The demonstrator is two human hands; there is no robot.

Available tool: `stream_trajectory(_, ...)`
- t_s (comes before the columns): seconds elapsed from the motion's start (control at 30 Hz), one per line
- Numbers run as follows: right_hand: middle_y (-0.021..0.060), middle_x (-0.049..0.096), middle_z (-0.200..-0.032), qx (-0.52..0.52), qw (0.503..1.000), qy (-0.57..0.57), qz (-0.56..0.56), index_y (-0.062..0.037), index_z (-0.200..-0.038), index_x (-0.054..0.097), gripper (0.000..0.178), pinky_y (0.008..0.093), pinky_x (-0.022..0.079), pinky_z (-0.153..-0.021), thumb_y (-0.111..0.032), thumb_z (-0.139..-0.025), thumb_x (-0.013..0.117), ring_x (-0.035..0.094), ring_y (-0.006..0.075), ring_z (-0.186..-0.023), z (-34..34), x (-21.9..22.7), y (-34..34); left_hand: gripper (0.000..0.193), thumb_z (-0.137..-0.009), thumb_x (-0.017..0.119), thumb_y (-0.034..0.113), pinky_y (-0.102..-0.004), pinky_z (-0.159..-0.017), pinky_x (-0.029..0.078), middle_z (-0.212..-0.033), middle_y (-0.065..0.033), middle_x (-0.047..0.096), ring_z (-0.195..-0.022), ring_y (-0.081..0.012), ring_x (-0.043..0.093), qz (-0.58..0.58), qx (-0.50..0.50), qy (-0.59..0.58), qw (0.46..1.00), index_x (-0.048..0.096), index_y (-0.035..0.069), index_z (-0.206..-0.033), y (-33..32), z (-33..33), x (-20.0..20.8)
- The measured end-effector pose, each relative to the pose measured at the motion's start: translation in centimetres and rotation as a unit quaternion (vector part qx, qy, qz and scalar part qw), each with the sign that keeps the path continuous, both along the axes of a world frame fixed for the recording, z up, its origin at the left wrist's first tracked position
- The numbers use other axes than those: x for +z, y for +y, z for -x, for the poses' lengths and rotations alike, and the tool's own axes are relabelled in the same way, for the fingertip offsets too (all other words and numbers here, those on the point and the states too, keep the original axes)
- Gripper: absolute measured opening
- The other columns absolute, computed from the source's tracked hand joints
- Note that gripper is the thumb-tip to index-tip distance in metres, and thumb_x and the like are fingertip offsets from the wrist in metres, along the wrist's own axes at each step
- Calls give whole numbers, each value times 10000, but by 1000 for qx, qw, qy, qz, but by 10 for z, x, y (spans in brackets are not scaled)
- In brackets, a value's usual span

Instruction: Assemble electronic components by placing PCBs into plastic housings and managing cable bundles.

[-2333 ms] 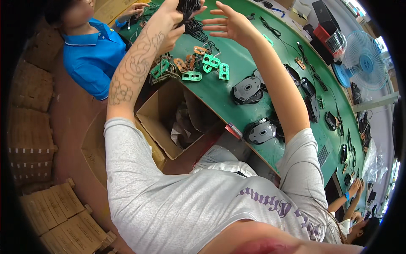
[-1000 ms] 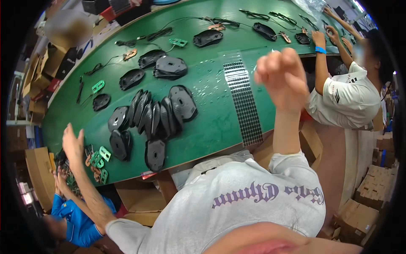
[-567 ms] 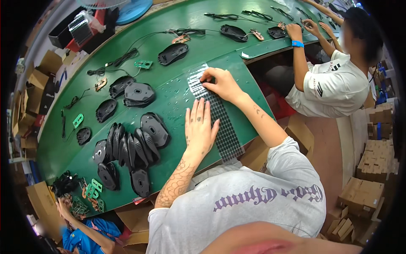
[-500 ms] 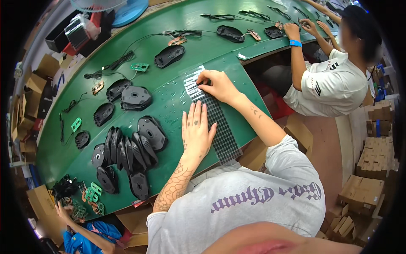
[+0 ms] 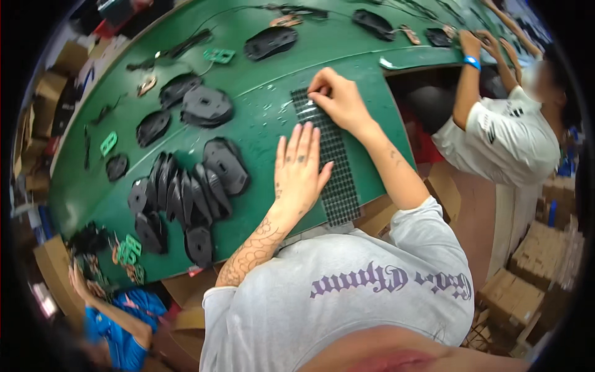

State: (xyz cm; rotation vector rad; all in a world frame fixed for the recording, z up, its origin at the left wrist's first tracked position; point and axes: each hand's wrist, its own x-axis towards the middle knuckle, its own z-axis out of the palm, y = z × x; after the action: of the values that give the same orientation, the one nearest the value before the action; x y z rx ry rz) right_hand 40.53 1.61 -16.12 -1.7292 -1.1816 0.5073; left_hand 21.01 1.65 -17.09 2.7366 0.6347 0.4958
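Note:
A long sheet with rows of small black pads [image 5: 338,180] lies on the green table in front of me. My left hand [image 5: 297,170] rests flat along its left edge, palm down, fingers stretched out. At the far end of the sheet, my right hand [image 5: 342,102] has its thumb and forefinger pinched together. Whatever is between those fingertips is too small to make out. Left of my left hand stands a row of black mouse shells [image 5: 186,189], leaning against each other. One more shell [image 5: 226,164] lies at the row's far end.
Further off lie more black shells [image 5: 207,105], green circuit boards [image 5: 219,56] and cables [image 5: 297,10]. A co-worker in a white shirt [image 5: 511,139] works at the right. Another in blue [image 5: 127,322] sits at the lower left, near a heap of boards [image 5: 129,249]. Cardboard boxes [image 5: 511,291] are stacked at right.
The view has shifted, and the glare on the sheet's far end is mostly gone. My right hand now pinches closer to that far end. My left hand still lies flat on the sheet.

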Motion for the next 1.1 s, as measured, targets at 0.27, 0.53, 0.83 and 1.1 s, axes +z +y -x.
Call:
stream_trajectory(0.27, -10, 638, -793, -29, 999, -15, 17, -57, -909, 588, 173, 213, 441, -628, 22, -773, 659, 520, 81, -656, 13, 5, 7, 685, -846, 653, 295, -474, -1148, 240, -1502, -172, 359, -1408, -305, 321, 10, -3, -11, 1000, 413, -23, -1404, 3, 11, 1)
stream_trajectory(0.53, 4, 657, -820, -40, 998, -9, -37, -68, -946, 572, 209, 270, 468, -621, 7, -764, 643, 561, 118, -641, 17, 9, 17, 684, -856, 645, 297, -471, -1151, 239, -1512, -167, 346, -1416, -294, 311, 1, 0, -31, 1000, 404, -16, -1414, 6, 14, 5)
stream_trajectory(0.83, 6, 650, -844, -19, 999, 3, -49, -67, -938, 555, 225, 223, 443, -673, 22, -778, 685, 548, 96, -719, 24, 18, 0, 580, -846, 650, 272, -476, -1107, 296, -1412, -163, 439, -1310, -323, 411, -1, 9, 19, 1000, 485, -3, -1330, 0, 14, 31)
stream_trajectory(1.1, 50, 648, -881, -143, 906, 278, -287, -79, -934, 527, 224, 219, 439, -711, 13, -811, 690, 564, 107, -762, -28, 23, 28, 175, -813, 622, 197, -416, -798, 444, -966, -131, 644, -885, -302, 563, -54, 209, -193, 957, 660, 59, -914, 123, -113, 85)
